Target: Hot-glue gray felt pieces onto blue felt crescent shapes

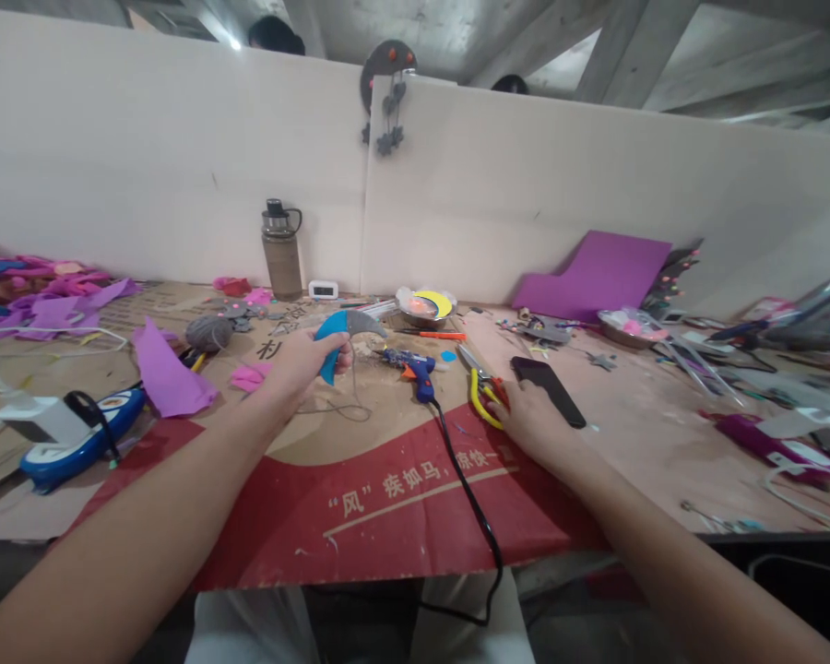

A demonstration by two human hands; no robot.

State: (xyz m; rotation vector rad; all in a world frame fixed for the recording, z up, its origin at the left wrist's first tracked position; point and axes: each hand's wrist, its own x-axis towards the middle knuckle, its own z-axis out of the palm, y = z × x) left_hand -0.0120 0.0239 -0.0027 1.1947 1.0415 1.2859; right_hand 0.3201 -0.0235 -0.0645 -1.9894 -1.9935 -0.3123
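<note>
My left hand [336, 349] pinches a crescent-shaped felt piece [332, 327], blue on one part and grey toward its tip, held above the cardboard. Thin grey yarn trails below it. At the table's right of centre, my right hand [526, 415] has its fingers curled at the red handle of scissors [500, 392]; the fingertips are partly hidden. Yellow curved handles [480, 401] lie right beside them. Between my hands rests a blue glue gun [419, 373] with a black cord. A black phone [550, 389] lies beside my right hand.
A water bottle [281, 251] and small digital clock [324, 290] stand by the white partition [180, 157]. A bowl [429, 318] holds a yellow crescent. Purple felt [587, 277] leans at right. Grey yarn [208, 332] and a blue power strip [89, 452] lie left.
</note>
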